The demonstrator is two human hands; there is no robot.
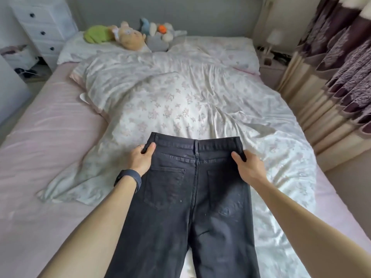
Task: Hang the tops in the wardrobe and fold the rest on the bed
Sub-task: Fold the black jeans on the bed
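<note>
While each hand grips its waistband, black jeans (pixel 192 189) overhang the bed (pixel 50 137)

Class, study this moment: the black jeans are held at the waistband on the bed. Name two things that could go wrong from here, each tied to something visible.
1. The duvet beneath the jeans is rumpled, so the fold may set creased or crooked.
2. The left hand and right hand grip only the waistband's corners; one slipping could skew the legs, whose ends are out of view.
</note>
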